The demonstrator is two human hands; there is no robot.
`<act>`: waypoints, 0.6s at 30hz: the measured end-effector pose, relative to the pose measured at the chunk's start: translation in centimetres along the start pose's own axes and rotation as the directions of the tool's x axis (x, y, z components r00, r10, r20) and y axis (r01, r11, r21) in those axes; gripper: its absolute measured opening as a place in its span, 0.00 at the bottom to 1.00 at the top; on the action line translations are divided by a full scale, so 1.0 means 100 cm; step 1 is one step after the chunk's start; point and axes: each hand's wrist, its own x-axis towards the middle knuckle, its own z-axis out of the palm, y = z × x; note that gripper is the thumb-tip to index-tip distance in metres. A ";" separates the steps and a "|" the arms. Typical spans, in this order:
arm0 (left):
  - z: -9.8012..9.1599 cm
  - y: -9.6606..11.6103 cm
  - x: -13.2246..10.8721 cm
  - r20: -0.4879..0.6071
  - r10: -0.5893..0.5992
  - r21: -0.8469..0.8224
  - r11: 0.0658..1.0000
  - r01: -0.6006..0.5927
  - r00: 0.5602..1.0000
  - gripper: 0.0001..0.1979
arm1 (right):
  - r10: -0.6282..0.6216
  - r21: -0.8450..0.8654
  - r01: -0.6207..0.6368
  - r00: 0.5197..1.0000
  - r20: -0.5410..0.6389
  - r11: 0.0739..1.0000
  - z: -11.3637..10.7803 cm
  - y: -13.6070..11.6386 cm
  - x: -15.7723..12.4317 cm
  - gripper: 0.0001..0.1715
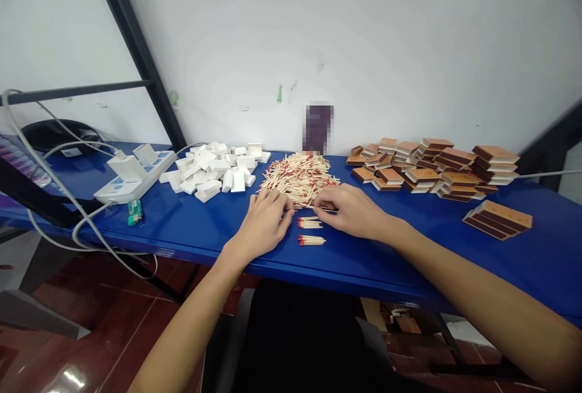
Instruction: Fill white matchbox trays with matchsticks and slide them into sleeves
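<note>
A heap of red-tipped matches (297, 176) lies at the middle of the blue table (400, 247). My left hand (264, 223) rests palm down at the heap's near edge, fingers curled onto loose matches. My right hand (348, 210) is beside it, fingers pinched on a few matches at the heap's front. Two small aligned bundles of matches (311, 222) (311, 240) lie between and just in front of my hands.
A pile of white inner trays (213, 173) sits left of the heap. Brown matchbox sleeves (431, 168) are stacked at the right, with one stack (498, 219) nearer. A white power strip (131, 178) with cables and a small green object (134, 211) lie far left.
</note>
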 end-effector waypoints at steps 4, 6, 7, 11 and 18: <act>-0.003 0.001 0.001 -0.085 -0.037 -0.045 0.998 0.033 0.996 0.06 | -0.034 0.020 0.033 0.998 0.055 0.999 0.000 0.003 0.000 0.10; -0.003 0.000 0.002 -0.104 -0.044 -0.050 0.998 0.039 0.994 0.05 | -0.039 0.026 0.037 0.996 0.079 0.999 0.000 0.005 0.000 0.10; -0.003 0.000 0.002 -0.107 -0.044 -0.050 0.998 0.038 0.993 0.05 | -0.038 0.026 0.036 0.995 0.088 0.999 0.001 0.006 0.000 0.10; -0.003 -0.001 0.002 -0.102 -0.031 -0.047 0.999 0.027 0.994 0.05 | -0.048 0.035 0.044 0.993 0.109 0.998 0.001 0.007 0.000 0.10; -0.003 -0.001 0.002 -0.082 -0.019 -0.059 0.998 0.014 0.996 0.07 | -0.064 0.058 0.057 0.989 0.133 0.997 0.003 0.010 -0.001 0.09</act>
